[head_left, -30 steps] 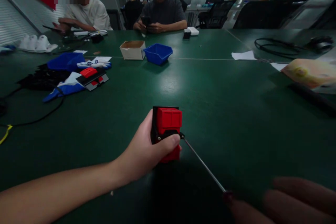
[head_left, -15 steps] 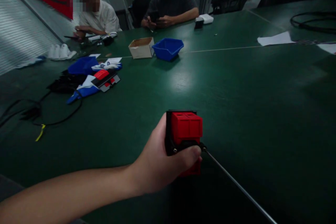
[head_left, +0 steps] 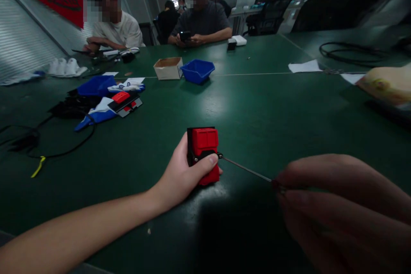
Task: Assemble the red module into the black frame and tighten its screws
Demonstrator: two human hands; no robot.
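Green worktop (head_left: 272, 111) fills most of the view, and along its far edge sit a person in a white shirt (head_left: 125, 30) and a person in a dark shirt (head_left: 210, 21), the latter with a phone (head_left: 185, 35) whose screen now shows bright where it looked dark half a second ago. Toward the middle of the near edge is the red-and-black block (head_left: 205, 140), gripped by the left hand (head_left: 183, 173): its thumb presses across the front, the other fingers mostly hidden behind. Whether the block touches the worktop I cannot tell. A thin-shafted tool (head_left: 247, 168) meets the small black lug (head_left: 220, 156) on the block's right side. The right hand (head_left: 337, 201), out of sight half a second ago, is back in view toward the right edge, blurred, thumb and fingers pinching the tool's dark red end; the shaft lies flatter than the steep slant it had then. Toward the far edge, a white carton (head_left: 168, 72) stands just beside a blue bin (head_left: 197, 72); nearer the left edge, gloves (head_left: 99, 113) lie against a second red-and-black piece (head_left: 121, 97). A pale packet (head_left: 385, 83) shows again by the right edge.
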